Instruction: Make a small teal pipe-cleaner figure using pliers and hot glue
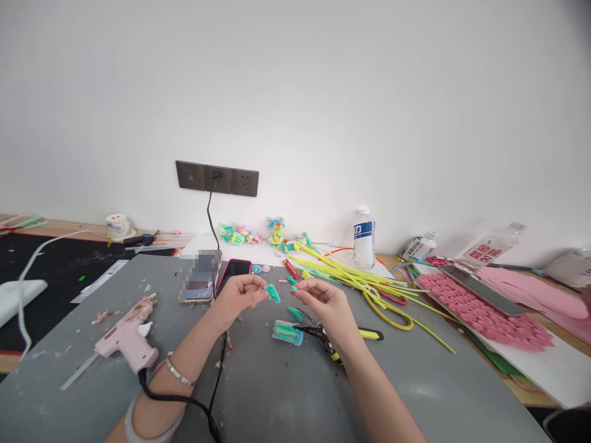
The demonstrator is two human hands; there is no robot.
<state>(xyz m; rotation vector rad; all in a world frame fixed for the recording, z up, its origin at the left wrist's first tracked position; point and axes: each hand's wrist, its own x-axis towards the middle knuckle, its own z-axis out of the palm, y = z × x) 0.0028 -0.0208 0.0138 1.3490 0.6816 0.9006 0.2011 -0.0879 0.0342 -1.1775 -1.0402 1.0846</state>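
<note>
"Starting from the near side of the gray tabletop [277, 400], what sits closest?"

"A pink glue gun [127, 338] lies toward the left edge. Near the middle is a flat blue-and-green coil [281, 333], with black-and-yellow pliers [370, 334] beside it, partly hidden behind the right wrist. I can't tell whether their tips touch it."

"And the hands?"

"Both are pinching, just above the middle of the tabletop and a little beyond the coil. The left hand [240, 299] has a green chenille loop [273, 293] between thumb and forefinger. The right hand [323, 301] grips a small green piece [293, 288] at its fingertips; its shape is too small to read."

"How should the loop handle?"

"Almost weightless, I'd judge: fuzzy outside, with a thin wire inside that bends easily and keeps its bend. It shouldn't slip, but a hard squeeze could flatten it. I'd take it by one side edge, leaving the opposite end free."

"The small piece?"

"Just as light, and easily covered by the fingers, so only the very tip of it should be held."

"Farther back?"

"Loose yellow chenille stems [369, 280] sprawl toward the right edge, and a blue-and-yellow figure [276, 232] stands beyond, by the far edge."
</note>
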